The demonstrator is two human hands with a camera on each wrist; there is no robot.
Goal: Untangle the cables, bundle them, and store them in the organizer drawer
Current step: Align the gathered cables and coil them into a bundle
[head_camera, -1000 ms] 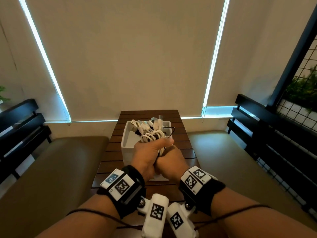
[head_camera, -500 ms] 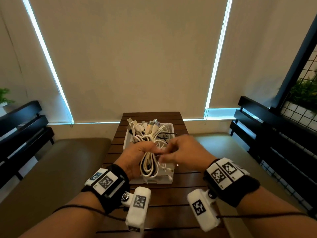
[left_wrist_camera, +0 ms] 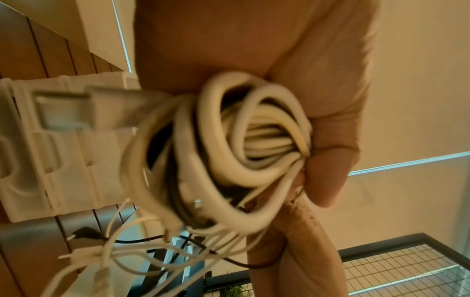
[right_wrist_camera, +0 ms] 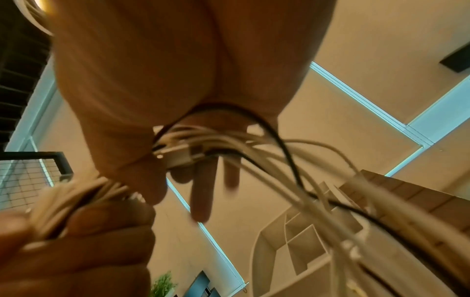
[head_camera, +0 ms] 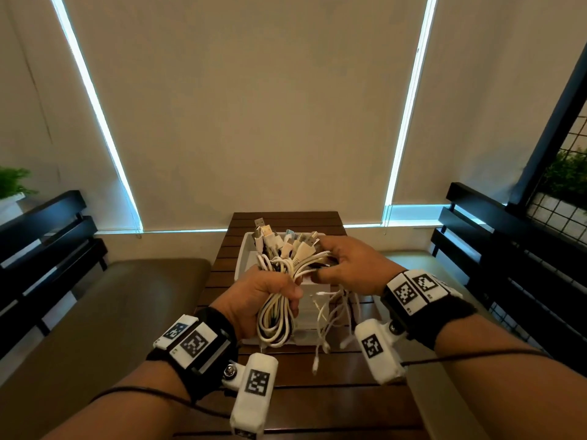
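Tangle of white and black cables (head_camera: 279,300): a thick looped bunch with USB plugs fanning out at its far end, held in the air above the near half of the organizer. Loops hang down below the fist; thin loose strands (head_camera: 330,325) trail down to the right, their ends dangling over the counter.

Left hand (head_camera: 260,293): fingers and thumb wrapped tightly round the middle of the bunch. The left wrist view shows the coiled loops (left_wrist_camera: 229,156) packed inside the fist.

Right hand (head_camera: 352,268): just right of the left hand, thumb and forefinger pinching a few strands and a plug (right_wrist_camera: 178,154) at the upper right of the bunch; the other fingers (right_wrist_camera: 201,193) are stretched out.

White plastic organizer drawer with divided compartments (head_camera: 244,255): sits on the counter directly under the cables; dividers show in the right wrist view (right_wrist_camera: 292,237).

Dark brown slatted wooden counter (head_camera: 317,392): runs from the near edge to the far wall.

Surroundings: olive cushioned benches (head_camera: 104,306) to left and right, black slatted backrests (head_camera: 47,230), beige roller blinds (head_camera: 247,106) on the far wall, a green plant behind a black wire grid (head_camera: 565,179) at the right.
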